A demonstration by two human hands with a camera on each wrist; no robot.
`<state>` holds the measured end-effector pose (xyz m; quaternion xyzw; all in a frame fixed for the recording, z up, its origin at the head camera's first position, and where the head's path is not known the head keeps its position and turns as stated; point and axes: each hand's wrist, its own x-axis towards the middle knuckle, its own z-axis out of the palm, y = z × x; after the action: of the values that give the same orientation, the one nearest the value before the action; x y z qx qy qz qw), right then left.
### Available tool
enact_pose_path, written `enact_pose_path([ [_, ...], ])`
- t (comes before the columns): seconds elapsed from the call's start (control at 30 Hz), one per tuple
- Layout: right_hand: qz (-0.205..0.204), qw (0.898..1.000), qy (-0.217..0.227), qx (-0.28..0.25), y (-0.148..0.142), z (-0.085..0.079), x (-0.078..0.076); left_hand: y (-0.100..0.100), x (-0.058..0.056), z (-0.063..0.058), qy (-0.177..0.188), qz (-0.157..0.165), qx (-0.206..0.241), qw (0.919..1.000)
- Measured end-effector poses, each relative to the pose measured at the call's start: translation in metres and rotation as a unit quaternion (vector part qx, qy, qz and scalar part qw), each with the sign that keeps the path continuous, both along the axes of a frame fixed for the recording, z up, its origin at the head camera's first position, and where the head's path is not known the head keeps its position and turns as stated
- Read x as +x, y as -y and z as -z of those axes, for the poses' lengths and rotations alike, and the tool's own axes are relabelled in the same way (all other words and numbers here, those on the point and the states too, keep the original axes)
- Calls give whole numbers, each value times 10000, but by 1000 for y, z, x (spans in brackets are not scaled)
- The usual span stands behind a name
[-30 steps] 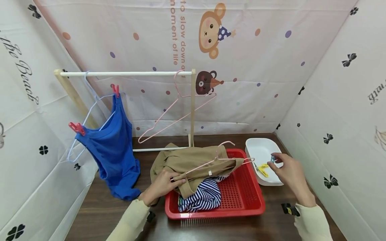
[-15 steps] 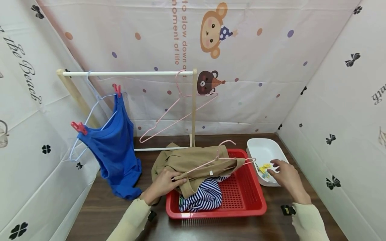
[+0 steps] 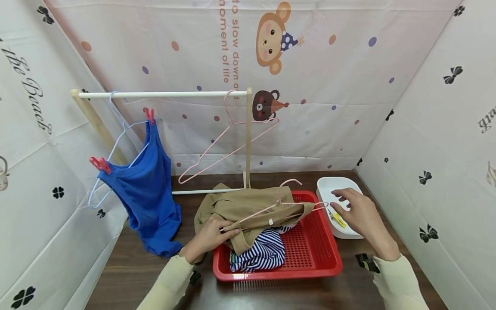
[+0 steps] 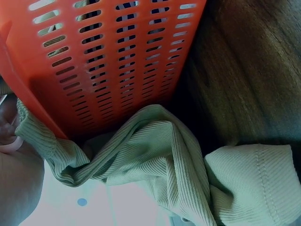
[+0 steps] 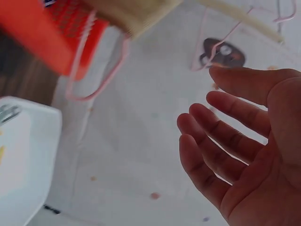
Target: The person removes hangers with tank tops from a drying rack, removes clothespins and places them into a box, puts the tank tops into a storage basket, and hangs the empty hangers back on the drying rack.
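My left hand (image 3: 212,234) grips the edge of a khaki garment (image 3: 244,201) at one end of a pink hanger (image 3: 258,212). That hanger lies along the garment's top, its hook and far end sticking out. In the left wrist view the ribbed khaki cloth (image 4: 155,155) droops beside the basket's slotted wall. Over a white tray (image 3: 320,184), my right hand (image 3: 362,215) has its fingers spread and bent a little, holding nothing. Yellow clothespins (image 3: 339,220) lie in the tray, partly hidden by the hand. In the right wrist view the palm (image 5: 244,160) is bare.
Under the garment stands a red basket (image 3: 327,258) with a striped cloth (image 3: 265,254) inside. At left, a blue tank top (image 3: 145,193) hangs from a rack (image 3: 162,94), its straps held by red clothespins (image 3: 100,164). Another pink hanger (image 3: 209,157) hangs on the rack.
A blue clothespin, pinched by my right hand one second ago, went into the tray. The right hand has since moved up and left, with its fingers parted. My left hand keeps its hold.
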<state>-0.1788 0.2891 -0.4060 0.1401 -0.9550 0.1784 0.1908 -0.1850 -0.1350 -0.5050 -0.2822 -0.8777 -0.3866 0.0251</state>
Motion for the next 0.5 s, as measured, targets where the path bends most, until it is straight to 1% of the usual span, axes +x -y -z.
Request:
enact_pose_path([
  [0.07,-121,9999,-37,36,8,-6,2,0,0,0,-1,14,5,10000],
  [0.2,-378,9990,104,220,21,-13,2,1,-1,0,67,-14,-34,10000],
  [0.4,-768,9943,536,511,34,-10,-7,1,-1,1,116,-7,-67,9999],
  [0.5,-875,9922,615,639,38,-6,-12,1,-1,1,106,19,-61,9999],
])
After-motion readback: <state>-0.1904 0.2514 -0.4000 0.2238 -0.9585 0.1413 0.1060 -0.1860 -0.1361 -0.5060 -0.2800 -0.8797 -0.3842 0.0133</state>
